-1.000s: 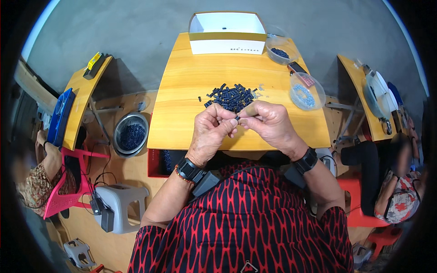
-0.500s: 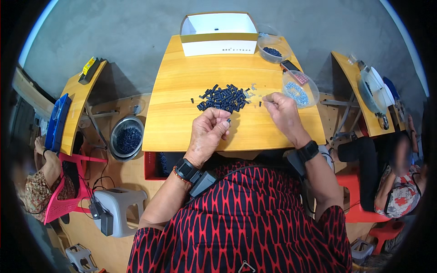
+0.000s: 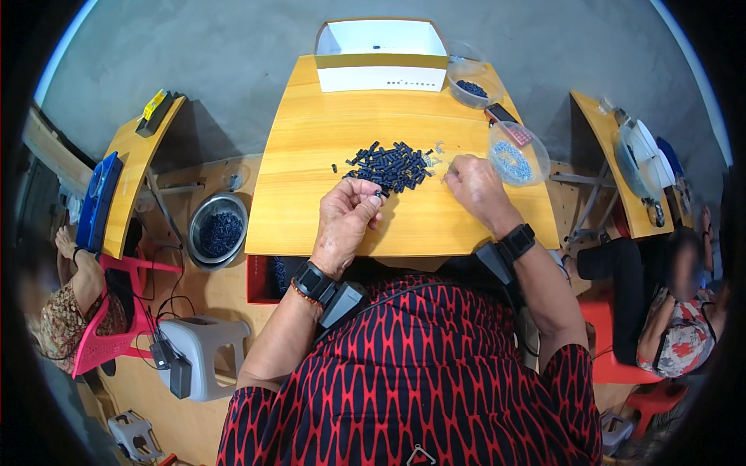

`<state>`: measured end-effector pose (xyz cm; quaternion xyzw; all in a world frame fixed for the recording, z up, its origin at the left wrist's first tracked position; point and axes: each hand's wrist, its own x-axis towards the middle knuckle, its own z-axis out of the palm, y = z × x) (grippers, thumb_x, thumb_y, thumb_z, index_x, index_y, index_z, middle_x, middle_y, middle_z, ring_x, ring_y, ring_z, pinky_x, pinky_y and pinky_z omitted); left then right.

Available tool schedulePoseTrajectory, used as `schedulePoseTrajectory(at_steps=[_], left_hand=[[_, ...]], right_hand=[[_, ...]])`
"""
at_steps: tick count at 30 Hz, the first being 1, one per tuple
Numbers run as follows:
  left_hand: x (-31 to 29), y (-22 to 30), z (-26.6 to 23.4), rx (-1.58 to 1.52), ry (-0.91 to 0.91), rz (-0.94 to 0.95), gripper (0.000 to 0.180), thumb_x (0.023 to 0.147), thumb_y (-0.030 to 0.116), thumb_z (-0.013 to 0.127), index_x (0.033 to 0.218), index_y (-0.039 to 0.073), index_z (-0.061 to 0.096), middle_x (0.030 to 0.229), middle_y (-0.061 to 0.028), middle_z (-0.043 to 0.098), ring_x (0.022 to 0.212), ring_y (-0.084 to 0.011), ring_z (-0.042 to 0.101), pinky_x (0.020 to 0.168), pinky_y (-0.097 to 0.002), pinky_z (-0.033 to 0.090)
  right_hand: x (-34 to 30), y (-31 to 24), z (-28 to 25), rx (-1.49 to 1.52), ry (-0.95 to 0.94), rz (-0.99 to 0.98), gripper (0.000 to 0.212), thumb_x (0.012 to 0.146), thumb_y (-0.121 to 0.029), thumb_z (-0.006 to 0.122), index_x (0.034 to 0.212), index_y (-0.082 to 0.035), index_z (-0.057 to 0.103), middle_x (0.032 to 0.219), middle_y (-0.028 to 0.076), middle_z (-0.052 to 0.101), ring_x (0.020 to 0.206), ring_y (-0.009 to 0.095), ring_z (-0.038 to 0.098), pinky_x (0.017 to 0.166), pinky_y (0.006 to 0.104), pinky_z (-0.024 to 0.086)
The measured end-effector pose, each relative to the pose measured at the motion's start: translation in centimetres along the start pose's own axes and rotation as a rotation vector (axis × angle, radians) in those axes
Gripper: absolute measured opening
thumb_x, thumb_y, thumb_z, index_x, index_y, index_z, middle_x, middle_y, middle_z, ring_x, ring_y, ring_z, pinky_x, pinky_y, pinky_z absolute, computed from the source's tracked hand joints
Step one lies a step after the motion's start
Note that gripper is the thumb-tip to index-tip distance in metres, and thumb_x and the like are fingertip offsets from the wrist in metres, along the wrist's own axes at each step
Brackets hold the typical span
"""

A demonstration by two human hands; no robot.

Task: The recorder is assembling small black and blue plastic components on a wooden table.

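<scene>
My left hand (image 3: 342,221) is closed in a pinch, its thumb and forefinger gripping a small dark cylindrical piece (image 3: 379,193) just in front of a heap of similar dark pieces (image 3: 392,165). To the right of the heap, my right hand (image 3: 479,190) is low over the tabletop with its fingers bent together and pointing down. What its fingertips hold, if anything, cannot be made out. Several tiny silvery pieces (image 3: 438,150) lie scattered between the heap and this hand.
Beside my right hand stands a translucent bowl (image 3: 542,165) of small silvery pieces, with a phone (image 3: 497,114) behind it. Another clear bowl (image 3: 489,97) and a white box (image 3: 381,80) stand at the back. A metal basin (image 3: 241,233) is on the floor; people sit at both sides.
My right hand has come slightly left and down to where a small dark piece lay; that piece no longer shows. My left hand still pinches its piece, slightly turned. The whole view has shifted a little.
</scene>
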<state>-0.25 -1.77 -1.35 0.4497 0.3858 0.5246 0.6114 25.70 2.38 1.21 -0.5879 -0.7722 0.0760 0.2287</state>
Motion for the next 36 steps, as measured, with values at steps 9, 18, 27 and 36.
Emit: schedulePoseTrajectory(at_steps=[9,18,27,36], left_hand=[[-0.8,0.7,0.9,-0.117,-0.111,-0.048,0.013,0.097,0.004,0.065,0.109,0.002,0.062,0.094,-0.0054,0.068,0.074,-0.0087,0.061,0.065,-0.0229,0.053],[-1.0,1.0,1.6,-0.141,-0.146,-0.044,0.013,0.097,0.005,0.066,0.110,0.002,0.062,0.092,-0.0047,0.068,0.075,-0.0088,0.062,0.064,-0.0230,0.053],[-1.3,1.1,1.7,-0.072,-0.147,-0.061,0.014,0.096,0.006,0.068,0.108,0.002,0.063,0.089,-0.0029,0.067,0.071,-0.0075,0.060,0.064,-0.0216,0.051],[-1.4,1.3,1.8,-0.121,-0.175,-0.034,0.017,0.097,0.008,0.069,0.111,0.003,0.061,0.097,-0.0076,0.071,0.070,-0.0080,0.061,0.065,-0.0214,0.052]], right_hand=[[-1.7,-5.0,-2.0,0.967,-0.183,0.121,0.008,0.093,-0.003,0.068,0.095,0.003,0.063,0.082,0.007,0.067,0.072,0.010,0.067,0.060,0.0241,0.052],[-2.5,-5.8,0.0,1.321,-0.236,0.041,0.014,0.094,-0.002,0.067,0.107,0.002,0.065,0.093,0.010,0.070,0.076,0.015,0.070,0.063,0.0237,0.053],[-2.6,-5.7,0.1,1.357,-0.155,0.058,0.015,0.093,-0.001,0.068,0.108,0.002,0.069,0.088,0.006,0.071,0.070,0.008,0.061,0.061,0.0208,0.049],[-2.8,-6.1,0.2,1.322,-0.117,0.027,0.015,0.094,-0.003,0.069,0.109,0.001,0.072,0.091,0.007,0.073,0.079,0.010,0.068,0.062,0.0210,0.049]])
